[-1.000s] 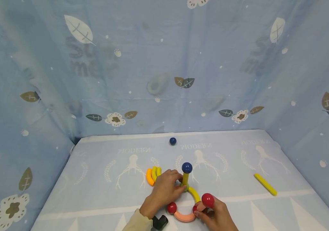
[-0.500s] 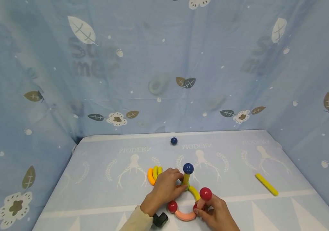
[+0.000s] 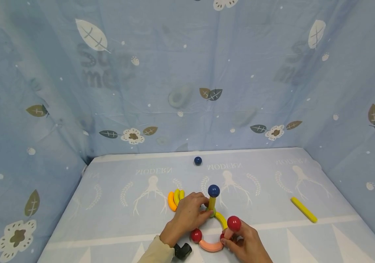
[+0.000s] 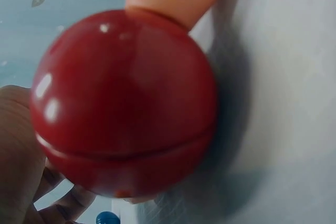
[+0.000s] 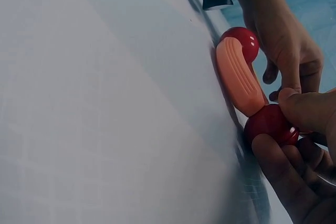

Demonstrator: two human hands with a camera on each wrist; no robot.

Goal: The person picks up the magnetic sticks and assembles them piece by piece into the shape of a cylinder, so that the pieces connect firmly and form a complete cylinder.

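Observation:
My left hand [image 3: 190,212] pinches a green ball [image 3: 211,211] at the back of a ring of toy balls and curved sticks. From it rises a yellow stick [image 3: 212,203] topped by a blue ball [image 3: 213,190]. With thumb and fingers my right hand [image 3: 248,243] grips a red ball [image 5: 270,125] at the ring's right corner. Over that corner a short pink stick [image 3: 228,233] bears another red ball [image 3: 234,223]. A curved yellow stick [image 3: 221,220] and a curved pink stick [image 3: 211,246] join the corners. Another red ball [image 4: 126,103] forms the left corner.
Curved orange and yellow sticks [image 3: 176,197] lie beyond my left hand. A loose blue ball [image 3: 198,160] rests near the table's back edge, a straight yellow stick [image 3: 303,210] at the right. A black object [image 3: 183,251] shows beside the left sleeve.
The short pink stick with its red ball has tipped slightly left and stands more upright at my right hand. My left hand has stayed on the green ball.

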